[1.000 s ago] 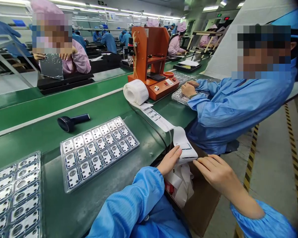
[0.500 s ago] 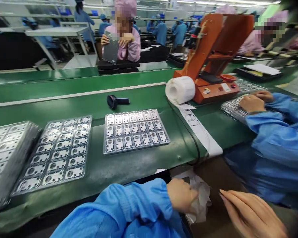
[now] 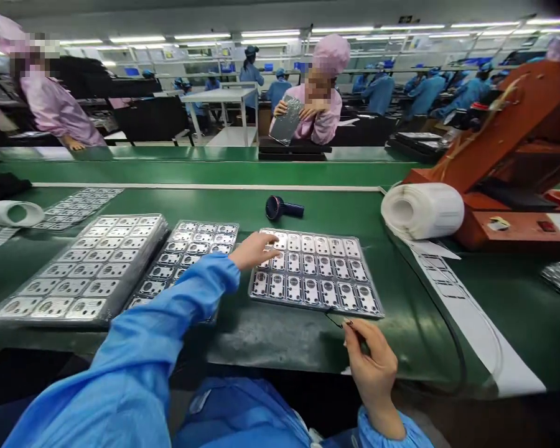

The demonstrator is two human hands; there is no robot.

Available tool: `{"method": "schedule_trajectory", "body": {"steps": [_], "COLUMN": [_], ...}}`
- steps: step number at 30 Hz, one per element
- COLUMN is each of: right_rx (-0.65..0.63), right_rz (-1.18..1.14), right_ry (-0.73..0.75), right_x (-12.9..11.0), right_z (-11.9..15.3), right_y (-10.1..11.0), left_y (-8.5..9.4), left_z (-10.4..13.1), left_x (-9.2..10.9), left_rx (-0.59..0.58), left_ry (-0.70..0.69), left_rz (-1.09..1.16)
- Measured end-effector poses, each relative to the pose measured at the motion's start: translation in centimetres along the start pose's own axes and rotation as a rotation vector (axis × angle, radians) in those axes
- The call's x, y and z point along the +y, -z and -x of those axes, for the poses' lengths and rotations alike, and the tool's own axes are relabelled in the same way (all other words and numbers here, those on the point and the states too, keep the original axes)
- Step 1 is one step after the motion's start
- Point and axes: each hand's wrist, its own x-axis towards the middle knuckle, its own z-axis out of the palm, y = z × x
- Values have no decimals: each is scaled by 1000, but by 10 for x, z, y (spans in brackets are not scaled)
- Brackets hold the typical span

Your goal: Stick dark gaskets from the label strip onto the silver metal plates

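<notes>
My left hand (image 3: 254, 250) reaches over the left end of a clear tray (image 3: 376, 292) holding rows of small silver metal plates (image 3: 308, 264). Its thumb and forefinger are apart near the upper left plates; I cannot tell whether they touch one. My right hand (image 3: 372, 354) is below the tray's lower right corner, with thumb and fingertips pinched on a thin black outline-shaped strip (image 3: 333, 319). The strip's far end sticks out to the left, close to the tray's front edge.
Left stand another tray of plates (image 3: 186, 239) and a tall tray stack (image 3: 88, 267). A small black handheld fan (image 3: 284, 208) lies behind the middle tray. Right are a white label roll (image 3: 424, 210), its unrolled strip (image 3: 476, 323) and an orange machine (image 3: 508, 149). A person in pink (image 3: 324, 112) sits opposite.
My left hand has come up from crumpled white material below the table edge to the tray. My right hand has moved up over the table's front, its black strip now visible. The view has swung left.
</notes>
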Motion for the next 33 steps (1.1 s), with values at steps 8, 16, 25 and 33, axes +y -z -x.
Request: {"method": "schedule_trajectory", "body": {"steps": [8,16,25,33], "right_rx": [56,48,42,-1], "right_rz": [-47,-76,-28,-524], "right_ry": [-240,-223,-388,-855], "right_x": [15,16,12,-23], "right_z": [19,20,17,1], "right_y": [-10,-9,-12,-10], "left_y": [-4,-7,-36,-111], "left_z": [-47,-41,48,75], "left_x": [-59,-46,50,60], "left_rx": [109,349,-25,-226], "left_ry": [120,94,108,300], "left_rz": [2,368,1110,1267]}}
